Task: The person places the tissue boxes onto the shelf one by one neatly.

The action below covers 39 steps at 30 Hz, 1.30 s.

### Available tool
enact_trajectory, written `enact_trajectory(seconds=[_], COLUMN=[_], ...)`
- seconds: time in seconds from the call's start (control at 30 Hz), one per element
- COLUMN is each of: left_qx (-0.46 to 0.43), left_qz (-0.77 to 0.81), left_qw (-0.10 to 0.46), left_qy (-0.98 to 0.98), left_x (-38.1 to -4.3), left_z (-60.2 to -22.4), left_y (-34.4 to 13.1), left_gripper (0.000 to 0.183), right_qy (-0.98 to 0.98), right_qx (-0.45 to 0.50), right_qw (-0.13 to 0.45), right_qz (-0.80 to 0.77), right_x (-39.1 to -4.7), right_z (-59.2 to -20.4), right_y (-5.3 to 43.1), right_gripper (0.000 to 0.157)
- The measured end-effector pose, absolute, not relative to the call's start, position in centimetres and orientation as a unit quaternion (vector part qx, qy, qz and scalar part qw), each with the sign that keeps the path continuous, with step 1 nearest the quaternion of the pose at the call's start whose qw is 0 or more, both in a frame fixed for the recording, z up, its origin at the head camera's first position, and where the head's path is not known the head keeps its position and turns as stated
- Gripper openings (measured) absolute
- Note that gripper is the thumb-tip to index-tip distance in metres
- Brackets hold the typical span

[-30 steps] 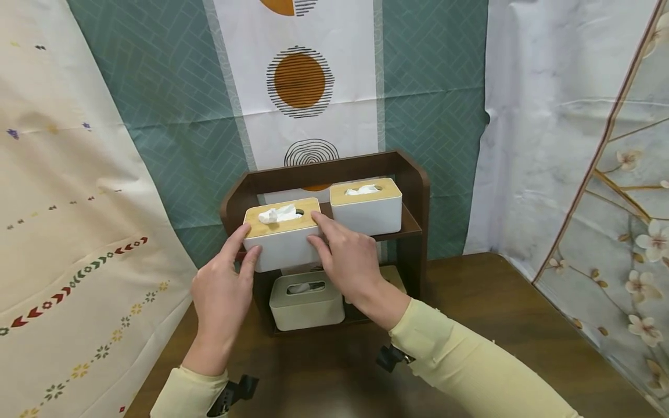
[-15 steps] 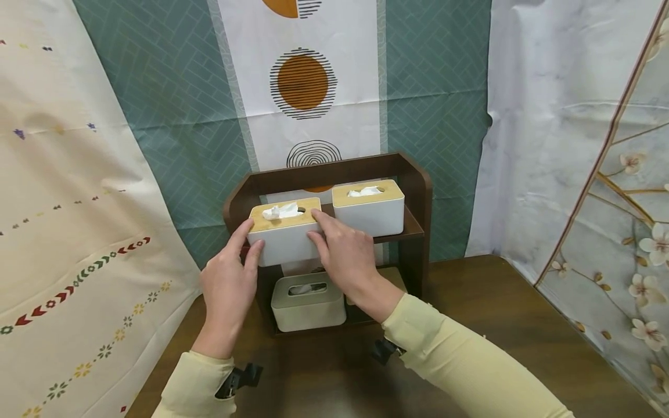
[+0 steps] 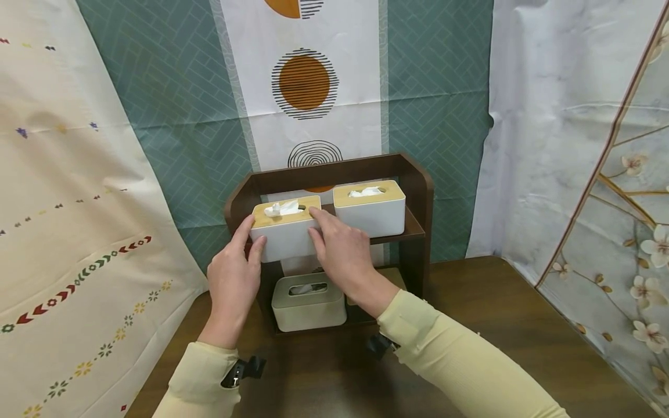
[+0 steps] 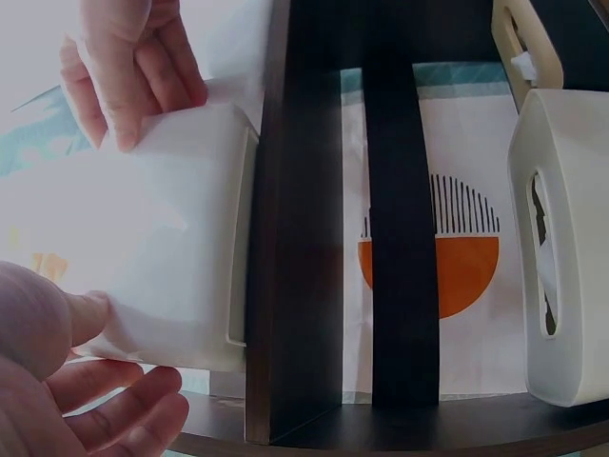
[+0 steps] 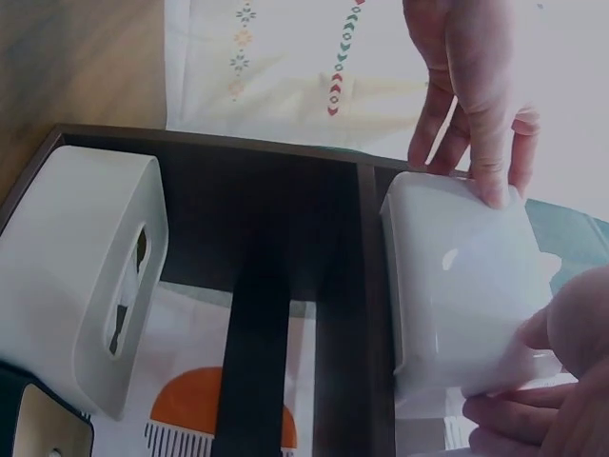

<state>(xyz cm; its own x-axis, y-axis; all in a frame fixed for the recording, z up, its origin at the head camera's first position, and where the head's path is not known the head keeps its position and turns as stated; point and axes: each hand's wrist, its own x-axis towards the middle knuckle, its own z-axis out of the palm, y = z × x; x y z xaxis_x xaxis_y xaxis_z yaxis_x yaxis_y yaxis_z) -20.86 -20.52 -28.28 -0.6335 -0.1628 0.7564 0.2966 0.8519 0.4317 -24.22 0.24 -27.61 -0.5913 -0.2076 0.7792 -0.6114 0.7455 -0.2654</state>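
Note:
A white tissue box (image 3: 287, 239) with a light wooden lid is held at the left side of the upper shelf, a tissue showing in its slot. My left hand (image 3: 234, 278) grips its left end, thumb on the front and fingers at the side. At the right end my right hand (image 3: 342, 249) grips it the same way, with its thumb on the front. Both wrist views show the box (image 4: 162, 228) close against the edge of the shelf board (image 4: 295, 228); whether its base rests fully on the board I cannot tell.
A matching white tissue box (image 3: 372, 217) stands at the right of the upper shelf. Below, a grey-green tissue box (image 3: 308, 307) sits at the left, and another box (image 3: 392, 277) is partly hidden by my right arm. The brown rack (image 3: 415, 203) stands on a wooden table (image 3: 470, 313).
The held tissue box has moved a little back and up toward the shelf, both hands following it. The other boxes have stayed in place, and the view has shifted slightly.

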Motion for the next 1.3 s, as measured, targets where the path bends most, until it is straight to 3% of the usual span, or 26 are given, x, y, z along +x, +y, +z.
enact_trajectory(seconds=[0.4, 0.53, 0.8, 1.3], left_qx=[-0.056, -0.079, -0.101, -0.098], left_qz=[-0.237, -0.217, -0.163, -0.16], left_qw=[0.422, 0.436, 0.454, 0.441], left_qy=[-0.873, -0.87, -0.87, -0.878], left_x=[-21.5, -20.9, -20.0, -21.5], left_z=[-28.4, -28.8, -29.5, -29.6], left_y=[-20.1, -19.8, -19.2, -19.2], left_gripper=[0.06, 0.064, 0.066, 0.072], right_qy=[-0.876, -0.876, -0.859, -0.882], right_qx=[0.254, 0.266, 0.303, 0.303], right_qw=[0.309, 0.318, 0.373, 0.309], right_qz=[0.27, 0.248, 0.178, 0.186], right_x=[-24.0, -23.5, -23.0, -24.1], right_z=[-27.7, -28.3, -28.9, -28.0], right_y=[0.4, 0.8, 1.5, 1.0], right_gripper=[0.063, 0.07, 0.073, 0.076])
